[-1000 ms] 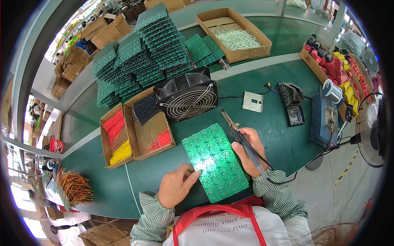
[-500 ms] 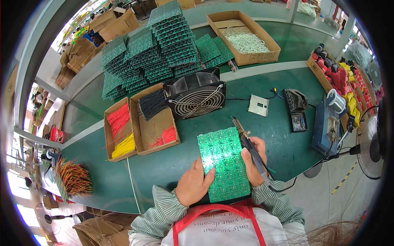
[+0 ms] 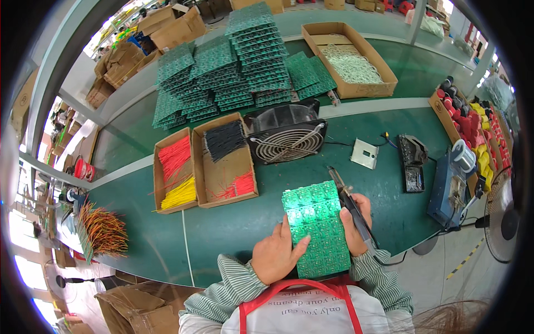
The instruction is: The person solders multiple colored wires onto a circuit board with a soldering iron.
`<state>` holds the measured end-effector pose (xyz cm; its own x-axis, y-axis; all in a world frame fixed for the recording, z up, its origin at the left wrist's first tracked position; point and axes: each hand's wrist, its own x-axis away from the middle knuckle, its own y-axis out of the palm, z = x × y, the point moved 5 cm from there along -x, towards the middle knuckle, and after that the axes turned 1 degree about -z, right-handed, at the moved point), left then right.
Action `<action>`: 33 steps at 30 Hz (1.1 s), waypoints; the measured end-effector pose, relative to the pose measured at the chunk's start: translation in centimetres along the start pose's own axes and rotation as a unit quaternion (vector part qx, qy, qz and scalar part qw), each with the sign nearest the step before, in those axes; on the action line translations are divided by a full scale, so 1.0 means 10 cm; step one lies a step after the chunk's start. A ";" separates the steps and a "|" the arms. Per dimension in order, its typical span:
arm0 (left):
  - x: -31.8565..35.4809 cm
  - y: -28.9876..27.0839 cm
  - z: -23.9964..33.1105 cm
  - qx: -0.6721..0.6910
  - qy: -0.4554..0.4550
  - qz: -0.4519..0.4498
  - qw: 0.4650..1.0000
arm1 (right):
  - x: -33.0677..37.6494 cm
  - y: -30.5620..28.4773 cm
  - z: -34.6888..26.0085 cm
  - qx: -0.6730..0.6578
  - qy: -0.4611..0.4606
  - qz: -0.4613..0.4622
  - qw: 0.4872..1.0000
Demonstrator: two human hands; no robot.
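Note:
A green circuit board panel [image 3: 317,228], printed with rows of small repeated boards, is held tilted in front of my chest. My left hand [image 3: 276,254] grips its left edge, thumb on the face and other fingers hidden behind. On the right edge, my right hand [image 3: 357,222] has its thumb against the board. That same hand also holds a soldering iron [image 3: 356,210] with a dark handle, its tip pointing away past the panel's upper right corner. Bright glare covers the panel's upper left part.
Beyond the panel stand a black fan [image 3: 289,136] and cardboard trays of cut wires [image 3: 225,161]. Stacked green panels [image 3: 214,69] rise at the back. To the right are a metal plate [image 3: 364,153], a black holder [image 3: 411,161] and a blue soldering station [image 3: 448,189] with a solder spool [image 3: 463,157].
The whole view has shifted, so the bench items and my hands appear farther right. Both hands keep the same hold on the panel and the soldering iron.

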<state>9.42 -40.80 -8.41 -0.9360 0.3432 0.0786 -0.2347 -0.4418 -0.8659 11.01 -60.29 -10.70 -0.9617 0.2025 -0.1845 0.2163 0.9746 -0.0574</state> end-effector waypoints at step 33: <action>-0.80 -1.57 -2.83 -0.391 -0.118 0.020 0.913 | 0.01 -0.06 0.00 0.110 -0.001 -0.002 0.994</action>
<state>28.00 -13.13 -9.46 -0.9918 0.1115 0.0631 -0.0259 0.3082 -0.9510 10.75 -60.84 -10.69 -0.9624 0.1975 -0.1863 0.2437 0.9309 -0.2721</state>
